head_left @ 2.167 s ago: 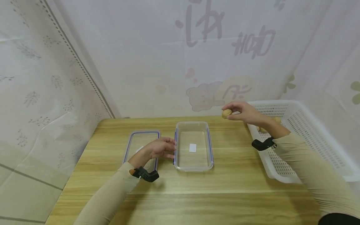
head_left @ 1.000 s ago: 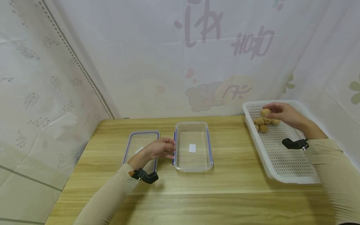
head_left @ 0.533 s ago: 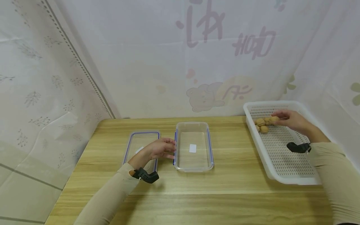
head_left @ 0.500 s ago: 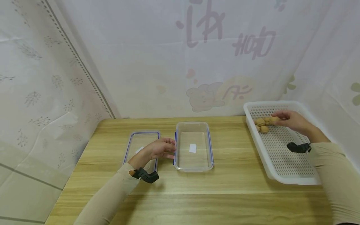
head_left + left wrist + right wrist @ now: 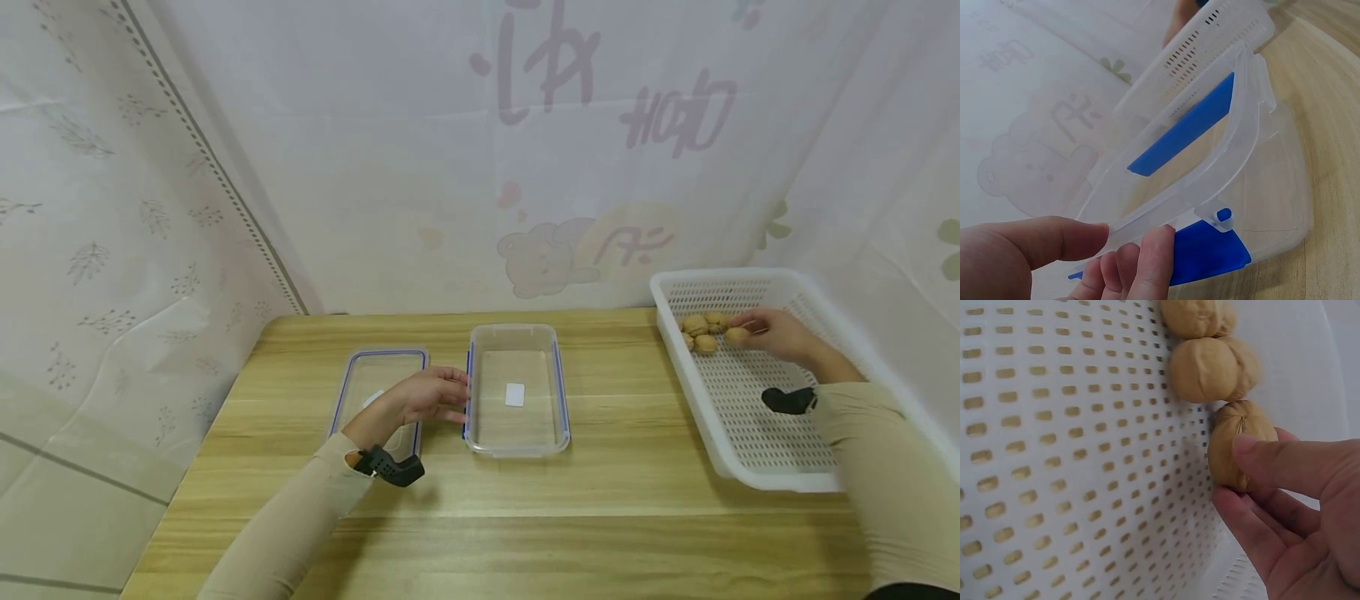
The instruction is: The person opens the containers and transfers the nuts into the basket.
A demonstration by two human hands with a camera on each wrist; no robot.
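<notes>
In the head view, my left hand (image 5: 433,395) is at the left rim of a clear plastic food container (image 5: 517,451) with blue latches. The left wrist view shows the thumb against the rim and the fingers under a blue latch (image 5: 1210,255), pinching that edge. My right hand (image 5: 780,335) is inside a white perforated basket (image 5: 701,417). Between thumb and fingers it holds a walnut (image 5: 1229,456), low over the basket floor. More walnuts (image 5: 696,325) sit bunched in the basket's far left corner, right beside the held one.
The container's lid (image 5: 358,379), clear with a blue seal, lies left of the container, partly behind my left hand and wrist. All stand on a wooden table (image 5: 465,542). A printed curtain (image 5: 390,192) hangs behind the table's far edge.
My right hand has carried a walnut from over the table rightward into the basket and down to the walnuts. Lately it shifted slightly nearer me, pinching a walnut. The left hand stayed put.
</notes>
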